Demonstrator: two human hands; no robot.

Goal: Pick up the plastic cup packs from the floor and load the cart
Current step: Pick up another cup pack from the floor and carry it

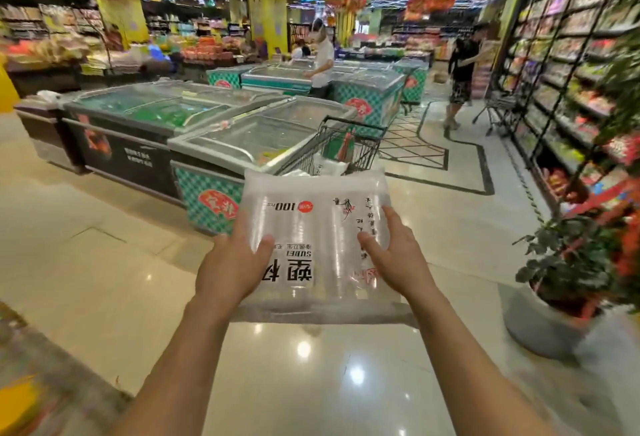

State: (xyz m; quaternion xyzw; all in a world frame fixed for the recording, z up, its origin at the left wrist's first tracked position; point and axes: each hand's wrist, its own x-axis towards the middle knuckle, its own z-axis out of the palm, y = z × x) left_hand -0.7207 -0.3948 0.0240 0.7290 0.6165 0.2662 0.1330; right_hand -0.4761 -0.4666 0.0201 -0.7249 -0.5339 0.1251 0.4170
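Observation:
I hold a clear plastic cup pack [313, 227] flat in front of me with both hands. It is a see-through bag of stacked cups with black print and a red round label. My left hand [230, 262] grips its left side, thumb on top. My right hand [394, 255] grips its right side in the same way. Just beyond the pack stands the wire shopping cart [349, 144], with white packs and a red item inside. The pack's far edge hides the cart's near end.
Glass-topped chest freezers [214, 124] line the left of the cart. A potted plant with red flowers [568, 283] stands at my right, beside tall product shelves [571, 65]. Two people stand farther down the aisle, one near a second cart [502, 106]. Glossy tiled floor lies below.

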